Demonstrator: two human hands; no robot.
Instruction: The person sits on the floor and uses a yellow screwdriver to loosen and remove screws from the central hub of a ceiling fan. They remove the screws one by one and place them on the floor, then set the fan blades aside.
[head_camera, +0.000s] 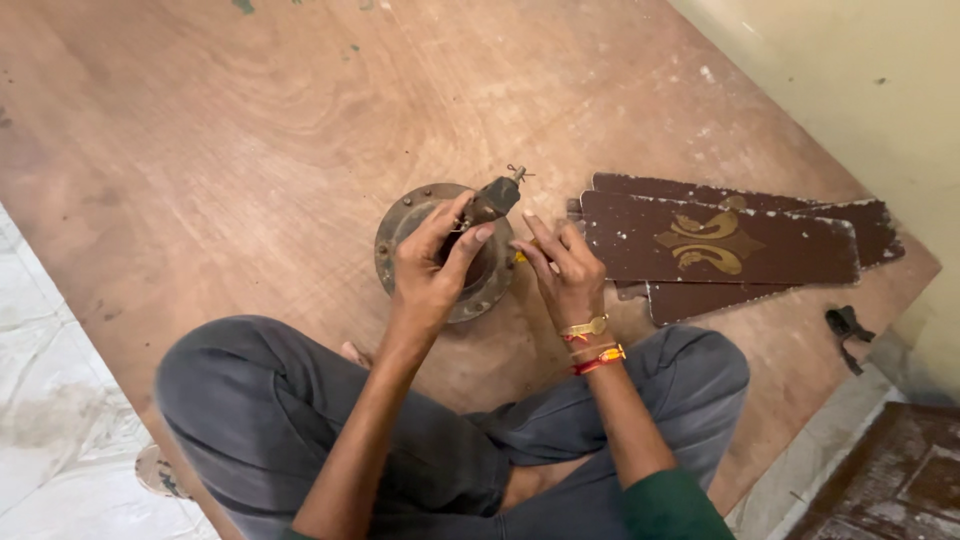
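A round rusted motor housing is set on the wooden worktop, just before crossed legs. The left hand is closed over its central shaft. The right hand, fingers loosely curled, is pressed against the housing's edge, seemingly gripping something small and yellow. Dismantling appears underway; steady bracing is needed next. Dark fan blades are stacked beside.

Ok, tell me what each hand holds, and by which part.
Left hand grips the round rusty metal motor housing at its dark central shaft; right hand seems empty.
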